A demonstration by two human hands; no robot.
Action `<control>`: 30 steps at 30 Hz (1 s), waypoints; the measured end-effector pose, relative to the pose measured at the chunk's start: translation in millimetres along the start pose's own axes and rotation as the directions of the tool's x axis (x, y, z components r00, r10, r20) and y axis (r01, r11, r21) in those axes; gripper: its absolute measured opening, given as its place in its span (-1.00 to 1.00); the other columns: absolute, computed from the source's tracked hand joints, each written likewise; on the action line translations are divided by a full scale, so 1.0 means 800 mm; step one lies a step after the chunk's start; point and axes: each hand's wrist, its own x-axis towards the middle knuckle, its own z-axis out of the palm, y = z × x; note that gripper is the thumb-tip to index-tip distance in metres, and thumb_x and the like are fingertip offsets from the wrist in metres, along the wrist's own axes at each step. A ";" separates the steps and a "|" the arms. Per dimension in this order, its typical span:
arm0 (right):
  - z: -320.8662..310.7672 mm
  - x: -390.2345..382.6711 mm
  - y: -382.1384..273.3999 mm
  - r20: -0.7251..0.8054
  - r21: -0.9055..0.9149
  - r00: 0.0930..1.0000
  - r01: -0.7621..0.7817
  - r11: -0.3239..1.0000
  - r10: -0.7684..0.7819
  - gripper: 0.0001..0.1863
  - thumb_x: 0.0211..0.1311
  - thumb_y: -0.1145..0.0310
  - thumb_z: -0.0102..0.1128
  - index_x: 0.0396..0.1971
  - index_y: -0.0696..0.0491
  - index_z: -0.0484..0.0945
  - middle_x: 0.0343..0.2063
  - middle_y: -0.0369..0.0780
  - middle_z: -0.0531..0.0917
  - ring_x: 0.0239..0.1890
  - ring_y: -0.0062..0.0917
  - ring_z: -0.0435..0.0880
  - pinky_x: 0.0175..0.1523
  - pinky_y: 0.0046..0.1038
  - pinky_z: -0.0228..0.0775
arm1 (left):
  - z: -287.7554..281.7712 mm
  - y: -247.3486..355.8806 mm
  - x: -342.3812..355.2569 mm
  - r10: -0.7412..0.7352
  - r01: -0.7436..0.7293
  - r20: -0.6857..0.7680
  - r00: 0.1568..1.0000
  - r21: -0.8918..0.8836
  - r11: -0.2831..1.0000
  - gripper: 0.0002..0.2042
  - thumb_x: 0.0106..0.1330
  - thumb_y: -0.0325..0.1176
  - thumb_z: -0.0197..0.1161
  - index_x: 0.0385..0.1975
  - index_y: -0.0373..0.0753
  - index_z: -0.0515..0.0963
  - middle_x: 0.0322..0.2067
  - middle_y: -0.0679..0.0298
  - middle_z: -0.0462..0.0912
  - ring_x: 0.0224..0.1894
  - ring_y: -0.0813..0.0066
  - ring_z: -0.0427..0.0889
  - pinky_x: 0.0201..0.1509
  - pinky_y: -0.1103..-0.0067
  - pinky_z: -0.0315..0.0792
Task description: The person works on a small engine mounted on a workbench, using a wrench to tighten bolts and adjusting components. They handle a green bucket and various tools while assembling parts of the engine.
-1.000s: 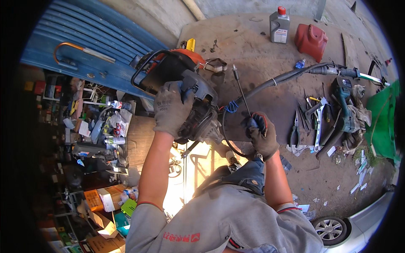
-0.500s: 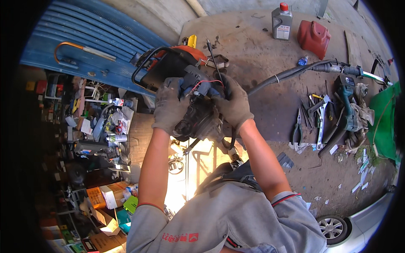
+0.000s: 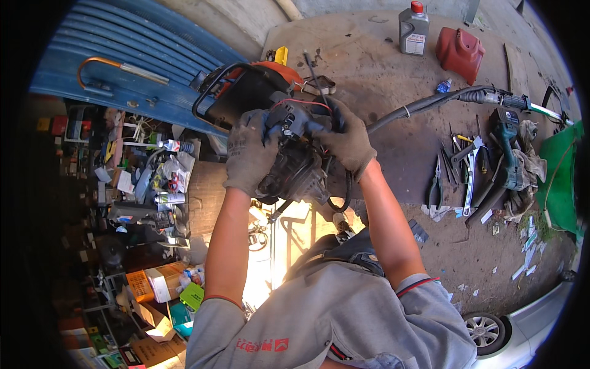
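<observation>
My left hand, in a grey work glove with dark fingertips, closes on the left side of a dark grey part on top of a small black engine. From the right, my right hand, gloved alike, has its thumb and fingers closed at the same part. A thin red wire loops over that part. Its underside and some of my fingertips are hidden. Behind the engine lies an orange and black machine body with a black tube handle.
On the brown tabletop are a grey bottle with a red cap, a red plastic cover, a long hose-wrapped shaft, pliers, a wrench and a green power tool. Cluttered shelves stand left, beside a blue shutter.
The dark grey part has tilted and shifted slightly, and the red wire now lies higher across it. My right hand has moved slightly right, showing more of the engine.
</observation>
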 end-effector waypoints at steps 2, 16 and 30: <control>0.005 -0.005 -0.002 0.053 -0.133 0.991 0.132 0.982 -0.126 -0.27 0.05 0.46 0.42 0.31 0.08 0.45 0.09 -0.06 0.67 0.12 -0.38 0.64 0.26 -0.40 0.44 | 0.003 -0.003 -0.001 0.013 -0.013 -0.018 1.000 0.012 1.000 -0.57 0.29 -0.25 0.30 0.11 -0.32 0.53 0.04 -0.11 0.58 0.09 -0.16 0.54 0.18 0.16 0.43; 0.042 0.004 0.030 -0.141 -0.297 0.966 0.166 0.940 -0.215 -0.37 0.13 0.46 0.24 0.29 0.11 0.45 0.11 0.04 0.61 0.17 -0.07 0.59 0.27 -0.22 0.41 | 0.002 -0.003 0.007 -0.028 0.028 0.054 0.998 0.008 1.000 -0.55 0.29 -0.23 0.26 0.11 -0.35 0.52 0.08 -0.09 0.56 0.08 -0.14 0.54 0.20 0.15 0.41; 0.025 -0.003 -0.005 0.100 -0.050 0.982 0.168 0.985 -0.162 -0.26 0.05 0.38 0.40 0.31 0.14 0.42 0.08 0.02 0.65 0.17 -0.19 0.64 0.26 -0.29 0.45 | -0.003 0.005 0.006 -0.063 0.062 0.027 0.998 0.049 0.997 -0.50 0.25 -0.09 0.34 0.11 -0.24 0.51 0.01 -0.07 0.59 0.08 -0.11 0.58 0.17 0.18 0.46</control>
